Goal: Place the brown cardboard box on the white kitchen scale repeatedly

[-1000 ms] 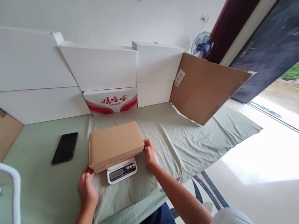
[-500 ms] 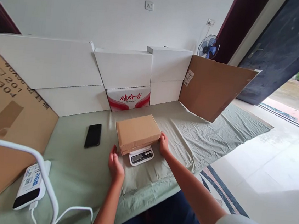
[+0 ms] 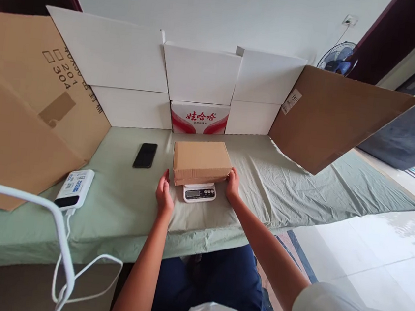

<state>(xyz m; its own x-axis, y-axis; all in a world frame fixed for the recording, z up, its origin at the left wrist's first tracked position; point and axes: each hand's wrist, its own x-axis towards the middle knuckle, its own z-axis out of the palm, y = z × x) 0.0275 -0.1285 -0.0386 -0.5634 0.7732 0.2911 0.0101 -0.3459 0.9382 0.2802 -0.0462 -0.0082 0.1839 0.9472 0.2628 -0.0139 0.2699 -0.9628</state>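
A closed brown cardboard box (image 3: 201,160) lies on a small white digital scale (image 3: 199,192) on the green cloth of the table (image 3: 114,200). My right hand (image 3: 233,184) grips the box's near right corner. My left hand (image 3: 164,196) stands upright just off the box's near left corner, fingers apart and holding nothing. I cannot make out the reading on the scale's display.
A black phone (image 3: 145,155) lies left of the box. A white device (image 3: 75,188) with a cable sits at the near left, behind a white curved tube (image 3: 56,219). White boxes (image 3: 200,73), a red-and-white carton (image 3: 199,118) and brown cardboard sheets (image 3: 330,119) wall the table.
My left hand let go of the box, which now rests on the scale. The view has swung left and pulled back; my right hand stays on the box's corner.
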